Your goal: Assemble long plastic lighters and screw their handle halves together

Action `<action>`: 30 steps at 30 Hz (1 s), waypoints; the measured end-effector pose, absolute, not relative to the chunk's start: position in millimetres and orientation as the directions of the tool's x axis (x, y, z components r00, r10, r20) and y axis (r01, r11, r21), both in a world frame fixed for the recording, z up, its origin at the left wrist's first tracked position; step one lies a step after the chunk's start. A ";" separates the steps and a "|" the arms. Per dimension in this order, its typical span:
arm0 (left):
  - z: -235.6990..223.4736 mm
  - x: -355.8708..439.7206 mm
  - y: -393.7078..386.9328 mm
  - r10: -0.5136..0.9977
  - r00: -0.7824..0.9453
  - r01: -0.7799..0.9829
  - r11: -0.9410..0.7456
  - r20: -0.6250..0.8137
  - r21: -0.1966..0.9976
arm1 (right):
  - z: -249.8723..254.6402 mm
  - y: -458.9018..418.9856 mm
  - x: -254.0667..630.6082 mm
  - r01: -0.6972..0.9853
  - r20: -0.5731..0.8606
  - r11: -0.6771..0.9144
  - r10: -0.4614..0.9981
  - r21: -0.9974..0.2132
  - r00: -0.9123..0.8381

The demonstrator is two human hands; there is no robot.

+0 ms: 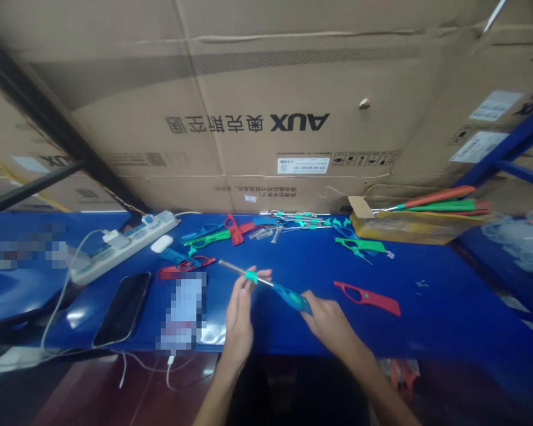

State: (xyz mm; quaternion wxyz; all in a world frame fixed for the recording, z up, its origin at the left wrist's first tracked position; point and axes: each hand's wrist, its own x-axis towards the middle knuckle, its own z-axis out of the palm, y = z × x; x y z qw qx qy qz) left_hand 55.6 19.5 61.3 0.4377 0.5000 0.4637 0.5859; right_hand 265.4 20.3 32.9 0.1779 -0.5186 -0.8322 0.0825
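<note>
A long-necked utility lighter with a blue handle point(288, 296) and a metal tube point(233, 267) is held slanting over the blue table. My right hand point(328, 319) is closed around the rear end of the handle. With bent fingers, my left hand point(240, 305) grips the tube beside a small green piece point(251, 276) on it. To the right of my hands lies a red handle shell point(368, 297). Metal tubes with green pieces point(308, 222) are heaped behind, beside small clear plastic parts point(266, 234). A green handle shell point(364, 244) lies to their right.
An open carton point(404, 231) of red and green lighters stands at the back right. More coloured shells point(208, 238) lie at the back left, near a white power strip point(124, 248). A dark phone point(123, 307) and a blurred-out phone sit front left. Large cardboard point(249, 77) walls the back.
</note>
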 end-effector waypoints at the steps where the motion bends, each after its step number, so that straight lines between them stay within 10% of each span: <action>1: 64.7 57.9 19.9 0.975 -0.129 -0.093 -0.191 0.179 0.977 | 34.8 16.2 263.8 0.826 0.186 0.438 0.899 -0.354 -0.397; 16: 83.0 78.7 14.4 0.994 0.068 -0.162 -0.070 0.082 0.984 | 46.1 -41.8 228.8 0.599 0.077 0.149 0.987 -0.786 -0.144; 30: 91.6 89.9 4.1 0.994 0.111 -0.150 0.026 -0.009 0.988 | 58.6 -46.1 233.1 0.605 -0.087 -0.013 0.992 -0.796 -0.093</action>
